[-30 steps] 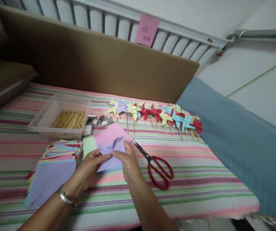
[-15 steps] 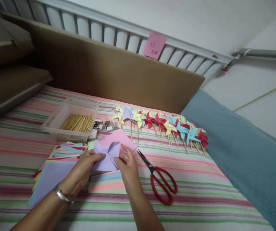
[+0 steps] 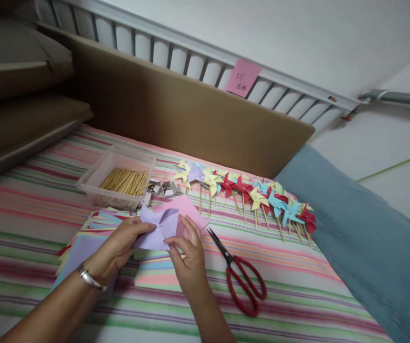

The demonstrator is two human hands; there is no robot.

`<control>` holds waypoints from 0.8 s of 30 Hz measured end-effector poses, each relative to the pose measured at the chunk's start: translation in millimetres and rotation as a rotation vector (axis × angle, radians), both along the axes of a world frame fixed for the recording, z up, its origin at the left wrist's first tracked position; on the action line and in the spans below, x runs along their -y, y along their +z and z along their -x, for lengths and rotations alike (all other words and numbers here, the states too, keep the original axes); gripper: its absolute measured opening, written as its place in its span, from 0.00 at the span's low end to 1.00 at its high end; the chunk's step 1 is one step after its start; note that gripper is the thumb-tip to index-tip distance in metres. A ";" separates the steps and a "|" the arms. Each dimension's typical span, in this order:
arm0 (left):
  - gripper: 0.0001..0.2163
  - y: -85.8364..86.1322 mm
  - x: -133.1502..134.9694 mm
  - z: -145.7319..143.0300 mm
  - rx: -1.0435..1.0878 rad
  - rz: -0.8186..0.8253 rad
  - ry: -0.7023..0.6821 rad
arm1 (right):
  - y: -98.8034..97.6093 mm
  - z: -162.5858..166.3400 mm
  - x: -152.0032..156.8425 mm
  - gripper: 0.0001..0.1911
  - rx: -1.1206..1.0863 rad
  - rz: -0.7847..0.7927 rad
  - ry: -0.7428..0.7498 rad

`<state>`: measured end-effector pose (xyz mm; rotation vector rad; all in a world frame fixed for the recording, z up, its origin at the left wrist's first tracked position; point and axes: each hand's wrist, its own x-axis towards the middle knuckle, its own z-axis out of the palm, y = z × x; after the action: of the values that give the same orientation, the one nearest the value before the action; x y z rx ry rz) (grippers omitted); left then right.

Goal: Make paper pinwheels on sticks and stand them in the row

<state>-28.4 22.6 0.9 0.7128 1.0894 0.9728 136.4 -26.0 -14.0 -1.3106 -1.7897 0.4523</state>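
Observation:
My left hand [image 3: 124, 240], with a silver bracelet at the wrist, pinches the left side of a cut purple paper square [image 3: 164, 226], its thumb near the middle. One slit blade of the paper curls up at the top. At the right edge, my right hand [image 3: 188, 255] has its fingertips bent against the paper and holds the lower right corner. Behind the square lies a sheet of pink paper [image 3: 194, 212]. Scissors with red handles [image 3: 238, 274] rest to the right of my right hand. Under my left forearm is a fanned stack of coloured paper [image 3: 79, 255].
A clear plastic box [image 3: 115, 157] holds thin wooden sticks [image 3: 124, 182]. Beside it stand small open boxes [image 3: 169, 188] of metal pieces. Finished paper pinwheels [image 3: 242, 186] on sticks lie in a row along a cardboard panel [image 3: 190, 124]. The striped cloth [image 3: 297, 290] covers the surface.
My right thumb and fingers have shifted on the paper's right edge, towards its lower corner. The left hand keeps its pinch. The view has turned slightly, moving the surroundings rightward.

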 end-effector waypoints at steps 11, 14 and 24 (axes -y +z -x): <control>0.06 -7.1 10.5 -20.3 -0.067 0.035 -0.025 | 2.1 0.5 -1.7 0.06 -0.086 0.230 -0.071; 0.05 -7.1 10.9 -21.8 -0.046 0.021 -0.072 | 2.8 0.5 -2.4 0.06 -0.050 0.230 -0.092; 0.06 -15.9 9.0 -21.8 -0.043 0.038 -0.112 | 2.8 4.5 -3.0 0.05 0.036 0.226 -0.157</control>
<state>-6.6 13.7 -15.0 0.7586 1.0906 0.8429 132.0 -22.9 -11.2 -1.6115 -1.6862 0.5591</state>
